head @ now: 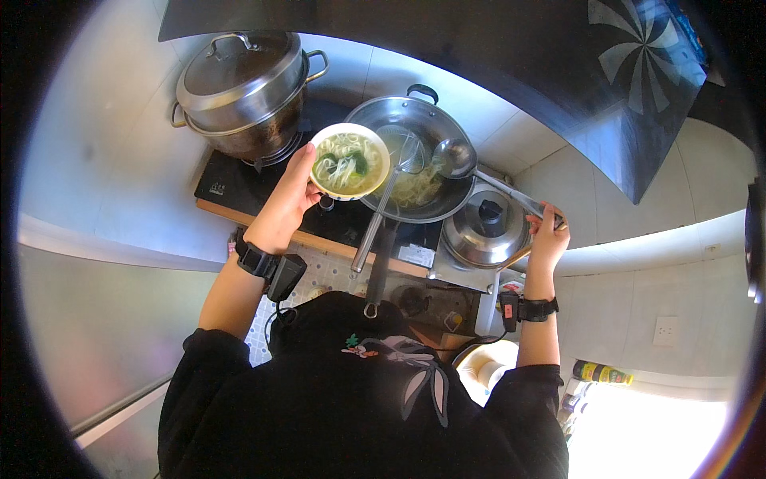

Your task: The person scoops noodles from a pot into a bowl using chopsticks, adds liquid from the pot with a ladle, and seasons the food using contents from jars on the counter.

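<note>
My left hand (294, 193) holds a bowl (356, 195) by its left side, thumb on the rim. Noodles (346, 145) and dark green leaves in broth fill it. Behind the bowl, a wok (446, 212) on the stove contains more noodles in cloudy liquid. My right hand (549, 230) grips the end of a metal soup ladle (505, 190), whose scoop is over the wok's right side. A wire-mesh skimmer (378, 226) rests in the wok, its handle sticking out toward me. The bowl hides part of the wok's left side.
At the back left stands a large lidded steel pot (245, 90). A smaller lidded pan (473, 239) sits right of the wok, below the ladle handle. A dark range hood (455, 42) overhangs the black stove (239, 185). Pale bowls (488, 374) are low at my right.
</note>
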`<state>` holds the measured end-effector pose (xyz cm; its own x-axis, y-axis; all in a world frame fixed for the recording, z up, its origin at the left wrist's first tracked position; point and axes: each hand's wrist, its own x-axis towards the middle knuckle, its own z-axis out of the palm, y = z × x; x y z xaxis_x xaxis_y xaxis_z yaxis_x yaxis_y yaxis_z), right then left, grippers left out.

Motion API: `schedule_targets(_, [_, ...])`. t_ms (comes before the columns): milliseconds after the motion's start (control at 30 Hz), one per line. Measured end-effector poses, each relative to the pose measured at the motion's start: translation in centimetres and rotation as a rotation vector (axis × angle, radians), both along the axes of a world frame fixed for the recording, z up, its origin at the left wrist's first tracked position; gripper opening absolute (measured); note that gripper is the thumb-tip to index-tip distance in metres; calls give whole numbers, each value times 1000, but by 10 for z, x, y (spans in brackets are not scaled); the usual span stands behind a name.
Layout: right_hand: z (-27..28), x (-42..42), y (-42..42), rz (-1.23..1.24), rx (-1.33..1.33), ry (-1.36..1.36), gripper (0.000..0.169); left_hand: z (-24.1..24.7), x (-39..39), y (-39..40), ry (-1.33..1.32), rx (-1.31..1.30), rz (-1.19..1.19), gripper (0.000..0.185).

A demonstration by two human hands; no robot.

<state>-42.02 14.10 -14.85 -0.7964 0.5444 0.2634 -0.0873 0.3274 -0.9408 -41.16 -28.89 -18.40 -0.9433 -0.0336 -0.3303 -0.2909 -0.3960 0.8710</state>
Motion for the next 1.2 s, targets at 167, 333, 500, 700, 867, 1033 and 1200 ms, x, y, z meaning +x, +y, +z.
schedule_targets(167, [25,5,3,-20,-183,-2,22,1,-5,3,-8,-10,-17,55])
schedule_targets(333, [44,13,6,-8,-228,32,23,-2,-16,10,-17,-18,-28,54])
schedule_targets(500, [70,27,-1,29,-239,66,28,0,-28,31,-29,-94,-12,50])
schedule_targets(700, [96,48,-12,130,-262,110,32,-7,-42,48,-40,-34,-39,46])
schedule_targets(867, [110,64,-36,148,-254,103,29,-4,-42,55,-50,-10,-43,45])
schedule_targets(1033, [110,73,-46,188,-161,143,27,1,-39,57,-18,28,-60,47])
schedule_targets(1200, [113,84,-53,254,-39,204,27,2,-37,51,18,77,-140,47])
